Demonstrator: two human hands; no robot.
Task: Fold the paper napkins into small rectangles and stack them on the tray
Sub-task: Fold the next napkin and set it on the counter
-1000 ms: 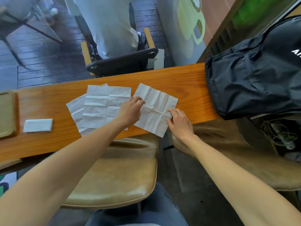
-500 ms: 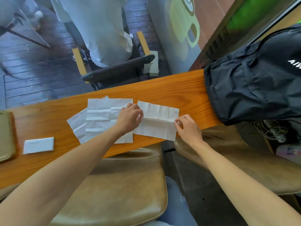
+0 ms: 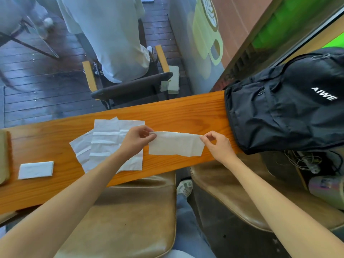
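Two hands held one napkin (image 3: 176,143) between them, folded once into a long strip and raised just over the near part of the wooden tabletop (image 3: 186,112). The left hand (image 3: 136,139) pinched the strip's upper left corner, its grip pressed together on the paper with the other fingers curled beneath. The right hand (image 3: 217,144) pinched the upper right corner between thumb and forefinger, so the strip hung stretched between the two grips, its lower edge slightly uneven.

Left of the strip, a loose pile of unfolded napkins (image 3: 109,140) lay flat on the tabletop, overlapping one another at different angles, their crease lines showing; the left forearm crossed over the pile's near corner. Farther left, well apart from the pile, one folded napkin (image 3: 36,170) lay as a small rectangle on the wood, just beside the tray (image 3: 4,157), whose edge showed at the frame's left border.

At the tabletop's right end sat a black backpack (image 3: 284,108) with white lettering. Tan cushioned seats (image 3: 130,216) stood below the near edge, and a person in pale clothing sat on a chair (image 3: 130,86) beyond the far edge.
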